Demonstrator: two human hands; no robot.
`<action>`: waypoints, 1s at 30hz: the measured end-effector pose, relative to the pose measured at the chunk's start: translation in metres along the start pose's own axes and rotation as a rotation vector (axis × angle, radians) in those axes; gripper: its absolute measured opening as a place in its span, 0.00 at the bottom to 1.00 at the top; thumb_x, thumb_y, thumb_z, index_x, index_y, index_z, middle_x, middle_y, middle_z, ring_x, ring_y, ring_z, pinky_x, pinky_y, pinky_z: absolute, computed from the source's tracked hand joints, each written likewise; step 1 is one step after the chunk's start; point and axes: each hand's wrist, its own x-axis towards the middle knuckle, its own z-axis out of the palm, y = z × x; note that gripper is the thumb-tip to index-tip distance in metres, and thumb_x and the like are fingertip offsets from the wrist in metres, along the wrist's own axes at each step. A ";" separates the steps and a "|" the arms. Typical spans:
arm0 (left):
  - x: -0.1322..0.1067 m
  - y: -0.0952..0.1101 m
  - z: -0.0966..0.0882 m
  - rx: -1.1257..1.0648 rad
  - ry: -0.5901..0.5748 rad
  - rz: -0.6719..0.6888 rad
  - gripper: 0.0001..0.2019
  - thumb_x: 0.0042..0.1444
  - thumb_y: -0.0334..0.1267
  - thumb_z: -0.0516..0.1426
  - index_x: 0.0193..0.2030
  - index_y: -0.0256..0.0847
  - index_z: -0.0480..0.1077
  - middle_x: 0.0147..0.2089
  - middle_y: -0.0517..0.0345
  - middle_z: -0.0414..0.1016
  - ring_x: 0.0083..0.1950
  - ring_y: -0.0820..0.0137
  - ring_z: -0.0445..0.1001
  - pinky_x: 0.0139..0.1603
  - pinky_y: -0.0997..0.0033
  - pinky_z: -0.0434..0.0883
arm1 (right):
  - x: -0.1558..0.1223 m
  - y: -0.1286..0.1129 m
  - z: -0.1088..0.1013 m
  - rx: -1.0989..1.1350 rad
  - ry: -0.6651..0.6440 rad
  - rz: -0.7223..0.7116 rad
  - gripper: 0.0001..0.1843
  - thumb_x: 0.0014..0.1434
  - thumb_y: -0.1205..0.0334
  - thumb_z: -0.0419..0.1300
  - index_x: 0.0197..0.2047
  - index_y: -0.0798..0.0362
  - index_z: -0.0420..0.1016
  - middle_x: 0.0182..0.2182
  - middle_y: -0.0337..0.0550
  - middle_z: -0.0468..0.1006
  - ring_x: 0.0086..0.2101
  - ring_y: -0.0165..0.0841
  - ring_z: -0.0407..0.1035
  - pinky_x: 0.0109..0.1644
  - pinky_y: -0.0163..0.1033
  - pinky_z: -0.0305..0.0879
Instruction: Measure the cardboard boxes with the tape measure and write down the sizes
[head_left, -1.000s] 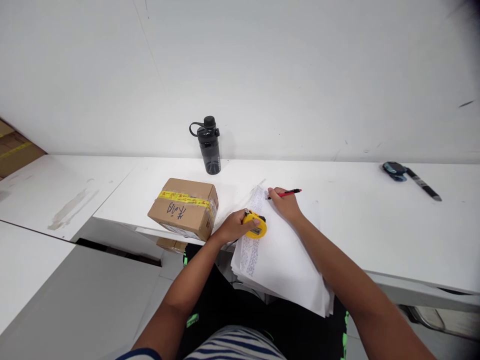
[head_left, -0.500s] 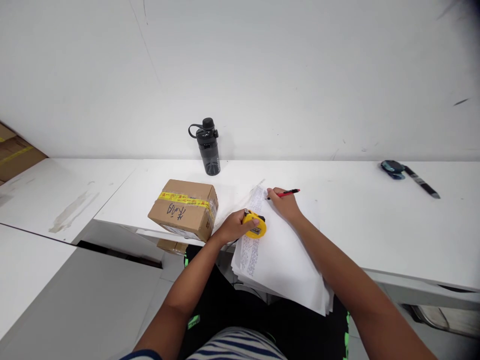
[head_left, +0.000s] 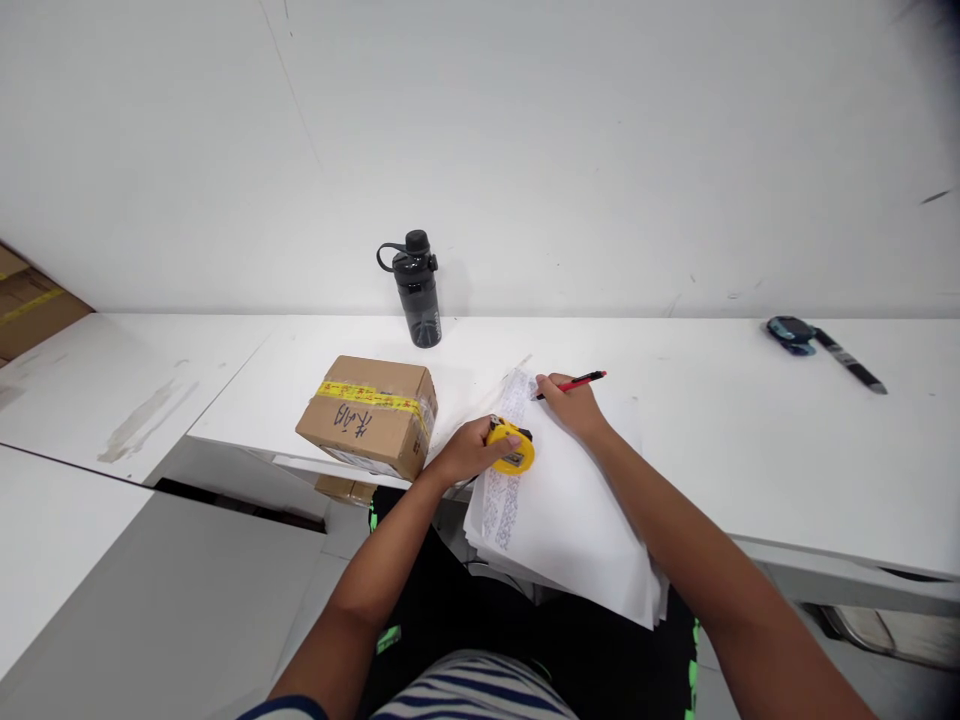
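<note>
My left hand (head_left: 469, 450) is closed around a yellow tape measure (head_left: 514, 450) that rests on a stack of white paper sheets (head_left: 559, 520). The stack hangs partly over the front edge of the white table (head_left: 750, 440). My right hand (head_left: 570, 405) grips a red pen (head_left: 574, 383) with its tip on the top sheet, beside a column of handwriting. A taped cardboard box (head_left: 369, 414) with dark writing on its lid sits just left of my left hand.
A dark water bottle (head_left: 419, 291) stands against the wall behind the box. A blue and black tool (head_left: 821, 350) lies at the far right. More cardboard boxes (head_left: 26, 300) sit at the far left. A gap (head_left: 240, 500) separates the table from a lower grey surface.
Both hands stay where they were; the pen's red end has tilted slightly upward. The view has shifted a little.
</note>
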 end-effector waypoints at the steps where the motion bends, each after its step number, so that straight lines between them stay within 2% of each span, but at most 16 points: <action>1: 0.000 0.000 0.000 -0.007 0.000 0.000 0.20 0.54 0.53 0.59 0.40 0.36 0.69 0.38 0.56 0.75 0.36 0.70 0.72 0.36 0.72 0.68 | 0.000 -0.001 0.000 0.001 -0.001 0.003 0.19 0.54 0.47 0.56 0.19 0.51 0.67 0.18 0.38 0.67 0.26 0.34 0.62 0.33 0.39 0.60; 9: 0.001 -0.003 0.001 -0.015 0.002 0.004 0.20 0.54 0.53 0.59 0.41 0.36 0.69 0.38 0.55 0.75 0.37 0.69 0.73 0.36 0.72 0.68 | -0.001 -0.002 -0.001 0.009 0.052 0.013 0.19 0.55 0.48 0.54 0.20 0.51 0.68 0.23 0.42 0.73 0.30 0.36 0.66 0.37 0.40 0.62; 19: 0.001 -0.006 0.000 0.015 -0.004 0.008 0.20 0.54 0.52 0.59 0.44 0.36 0.71 0.41 0.54 0.75 0.40 0.67 0.73 0.38 0.71 0.69 | 0.000 0.001 -0.002 -0.082 0.046 -0.001 0.19 0.57 0.50 0.54 0.22 0.52 0.72 0.22 0.42 0.74 0.29 0.36 0.68 0.34 0.39 0.64; 22: 0.002 -0.007 0.000 0.008 -0.004 0.008 0.21 0.54 0.53 0.59 0.44 0.36 0.70 0.40 0.54 0.76 0.40 0.67 0.73 0.38 0.71 0.69 | 0.000 0.004 -0.003 -0.164 0.107 -0.027 0.21 0.61 0.48 0.51 0.29 0.53 0.76 0.29 0.45 0.77 0.34 0.38 0.70 0.40 0.41 0.65; 25: 0.001 -0.006 0.003 0.027 0.020 0.019 0.21 0.54 0.54 0.59 0.43 0.35 0.71 0.40 0.53 0.76 0.39 0.67 0.74 0.37 0.71 0.69 | -0.001 0.006 -0.006 -0.272 0.167 -0.076 0.19 0.62 0.51 0.50 0.44 0.52 0.77 0.44 0.51 0.76 0.43 0.42 0.70 0.46 0.44 0.64; 27: -0.004 -0.003 0.007 0.087 0.042 0.041 0.22 0.54 0.55 0.58 0.42 0.35 0.71 0.39 0.53 0.76 0.38 0.67 0.74 0.36 0.71 0.69 | -0.003 0.005 -0.009 -0.332 0.136 -0.111 0.20 0.60 0.56 0.51 0.52 0.51 0.75 0.49 0.53 0.73 0.45 0.45 0.69 0.46 0.47 0.64; 30: -0.024 0.010 0.012 0.226 0.112 0.101 0.23 0.52 0.56 0.59 0.44 0.37 0.71 0.41 0.53 0.77 0.40 0.65 0.74 0.40 0.67 0.70 | -0.009 -0.005 -0.014 -0.380 0.049 -0.189 0.23 0.59 0.60 0.51 0.56 0.52 0.73 0.51 0.56 0.73 0.46 0.48 0.70 0.47 0.51 0.65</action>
